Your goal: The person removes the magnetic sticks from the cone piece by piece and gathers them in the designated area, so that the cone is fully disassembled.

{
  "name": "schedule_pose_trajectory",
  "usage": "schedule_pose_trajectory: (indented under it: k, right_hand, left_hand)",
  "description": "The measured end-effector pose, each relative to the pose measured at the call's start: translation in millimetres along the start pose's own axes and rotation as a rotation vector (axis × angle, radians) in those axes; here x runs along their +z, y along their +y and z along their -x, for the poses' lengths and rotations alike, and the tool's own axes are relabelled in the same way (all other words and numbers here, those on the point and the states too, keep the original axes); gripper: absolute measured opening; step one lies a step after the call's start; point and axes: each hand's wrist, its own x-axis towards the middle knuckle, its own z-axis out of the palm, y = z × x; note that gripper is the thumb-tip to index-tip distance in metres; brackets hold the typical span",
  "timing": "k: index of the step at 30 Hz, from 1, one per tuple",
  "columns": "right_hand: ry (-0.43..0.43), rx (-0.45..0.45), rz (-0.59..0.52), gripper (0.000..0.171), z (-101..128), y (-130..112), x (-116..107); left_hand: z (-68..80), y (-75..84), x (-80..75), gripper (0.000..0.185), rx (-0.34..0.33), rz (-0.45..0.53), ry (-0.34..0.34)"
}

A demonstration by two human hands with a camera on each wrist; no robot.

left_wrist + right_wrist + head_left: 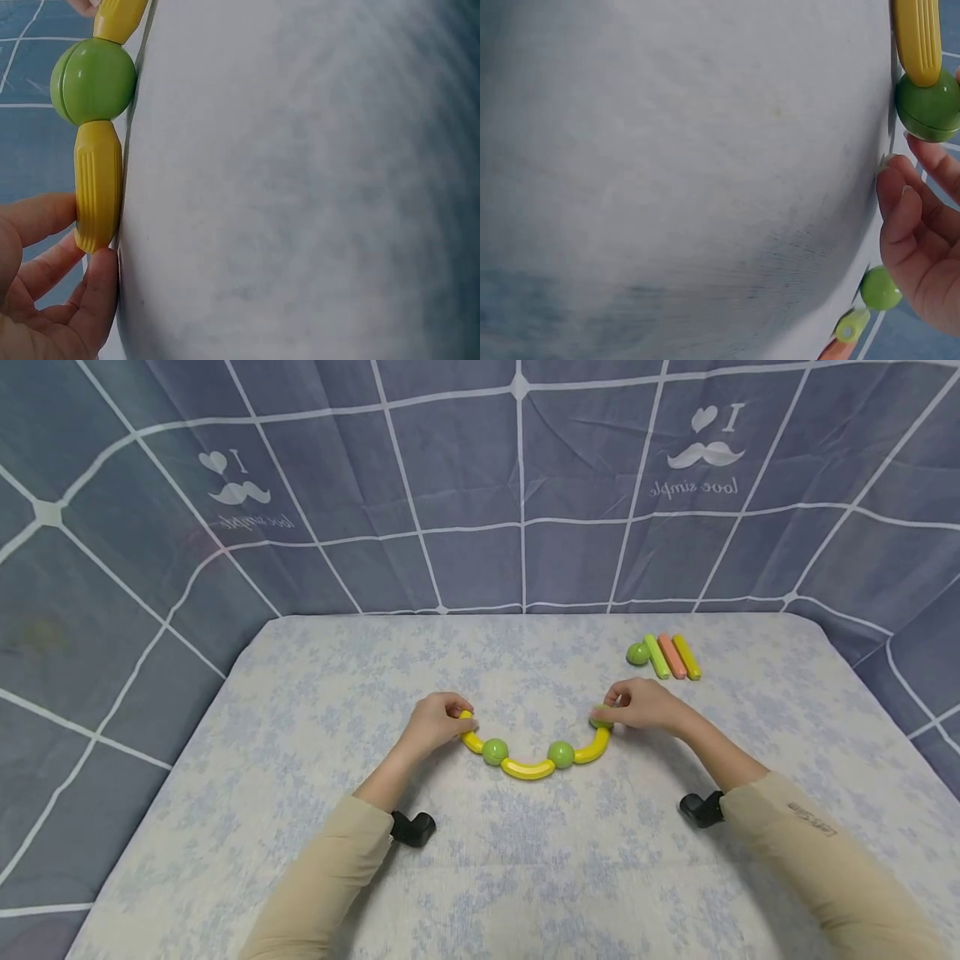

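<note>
Fingers of the left hand are curled round the yellow curved rod, while the right hand pinches the end green ball, so the chain is steadied mid-worktop.

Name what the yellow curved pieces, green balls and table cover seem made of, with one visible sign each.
Yellow curved pieces: likely moulded plastic, ridged with a soft sheen.
Green balls: likely plastic, smooth, with a seam line.
Table cover: probably printed fabric, matte with faint flowers.

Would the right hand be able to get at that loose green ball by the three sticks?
Probably yes: the green ball lies just beyond the right hand, nothing between, though that hand now holds the chain's end ball.
</note>
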Motion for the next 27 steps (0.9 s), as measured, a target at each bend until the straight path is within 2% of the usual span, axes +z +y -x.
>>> schedule_pose_trajectory:
  k: [12,21,27]
  right_hand:
    - [-0.003,0.009,-0.007,0.036,10.3,-2.4,3.6]
    - [-0.015,-0.117,-0.084,0.038,11.4,-2.6,6.8]
    - [-0.039,-0.129,-0.147,0.040,12.2,0.9,5.6]
  left_hand:
    - [7.3,-6.0,-8.5,0.020,-0.034,0.039,-0.013]
    - [10.3,-4.0,-8.7,0.021,-0.046,0.031,-0.024]
    - [9.1,-1.3,-9.3,0.022,-0.052,0.042,-0.032]
